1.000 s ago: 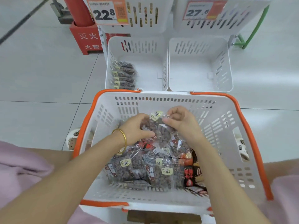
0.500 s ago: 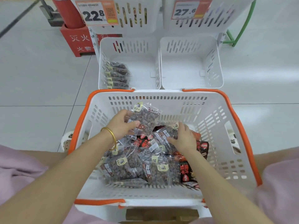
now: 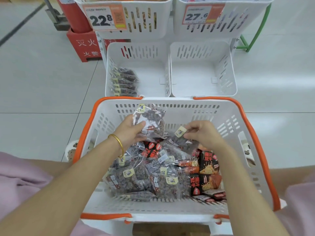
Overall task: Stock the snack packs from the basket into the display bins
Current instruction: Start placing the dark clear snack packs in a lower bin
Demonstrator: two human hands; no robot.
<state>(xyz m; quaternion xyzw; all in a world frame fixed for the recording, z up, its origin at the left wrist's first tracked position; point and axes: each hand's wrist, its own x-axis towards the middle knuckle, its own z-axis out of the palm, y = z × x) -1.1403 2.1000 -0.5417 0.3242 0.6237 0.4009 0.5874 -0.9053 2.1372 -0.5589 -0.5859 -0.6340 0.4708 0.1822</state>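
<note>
L hand (image 3: 132, 132) grips 1 clear snack pack (image 3: 150, 122) over basket (image 3: 189, 114); R hand (image 3: 205, 135) pinches 2nd pack (image 3: 182, 139).

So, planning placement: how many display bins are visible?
4: upper left bin, upper right bin, lower left bin holding packs, lower right bin. More may sit off-frame.

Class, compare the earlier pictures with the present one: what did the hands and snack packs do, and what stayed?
The left hand alone grips the clear pack both hands held, raised toward the far wall of the basket. The right hand let go, dropped to the pile and pinches a second clear pack near its yellow label. The row of packs in the left bin is unchanged.
</note>
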